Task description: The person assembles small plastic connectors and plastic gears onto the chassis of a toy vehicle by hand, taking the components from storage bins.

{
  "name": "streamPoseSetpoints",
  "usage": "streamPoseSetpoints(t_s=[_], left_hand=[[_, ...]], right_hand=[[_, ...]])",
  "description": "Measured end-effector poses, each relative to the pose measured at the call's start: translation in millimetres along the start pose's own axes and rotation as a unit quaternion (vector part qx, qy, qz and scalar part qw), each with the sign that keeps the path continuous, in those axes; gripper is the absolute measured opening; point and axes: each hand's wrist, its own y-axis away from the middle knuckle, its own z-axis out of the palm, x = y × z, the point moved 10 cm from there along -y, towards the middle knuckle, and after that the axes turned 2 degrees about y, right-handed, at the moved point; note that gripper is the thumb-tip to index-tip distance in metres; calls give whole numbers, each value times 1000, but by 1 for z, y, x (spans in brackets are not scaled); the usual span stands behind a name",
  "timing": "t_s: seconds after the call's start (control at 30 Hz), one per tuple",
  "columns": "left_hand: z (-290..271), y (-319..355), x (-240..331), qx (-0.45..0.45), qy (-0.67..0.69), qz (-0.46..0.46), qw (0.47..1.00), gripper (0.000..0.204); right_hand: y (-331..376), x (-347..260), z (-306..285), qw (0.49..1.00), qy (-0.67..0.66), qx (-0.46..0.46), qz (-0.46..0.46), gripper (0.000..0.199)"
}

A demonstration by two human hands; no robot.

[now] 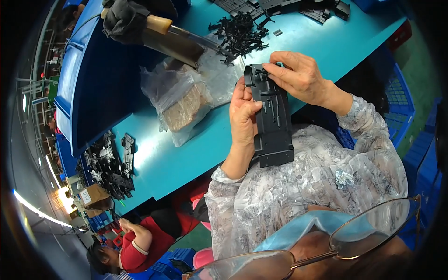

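We find a blue bin [77, 79] tipped toward the far edge of the turquoise tabletop [163, 163], perhaps so that its mouth faces the work. By the tabletop's left end lie black moulded parts [105, 163], piled together, seemingly to leave the middle free. A wooden-handled tool [158, 24] reaches in from the far edge, above a clear plastic bag [182, 107] around a brownish block. Right of these, small black pieces [240, 35] are heaped loose, likely to stay within easy reach.

Our left hand [245, 116] is wrapped around the left side of a long black housing [274, 123], thumb over its face, apparently to steady it; the housing is held at the tabletop's near edge, before our chest. Our right hand [298, 77] bends over its upper end, thumb and fingers nearly closed; whether they pinch a small piece, we cannot tell.
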Motion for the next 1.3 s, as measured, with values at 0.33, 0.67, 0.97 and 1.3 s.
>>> streamPoseSetpoints(t_s=[0.33,0.67,0.97,1.3], left_hand=[[-2,6,1,1,-11,37,999,64],[-1,5,-1,0,0,29,1000,65],[-4,6,-3,6,-5,37,999,66],[-2,6,-1,5,-13,32,999,67]], right_hand=[[2,-7,15,988,-139,-73,-10,32],[-4,11,17,987,-136,-70,56,16],[-3,8,30,974,-142,-171,47,25],[2,19,35,937,-295,-144,122,28]])
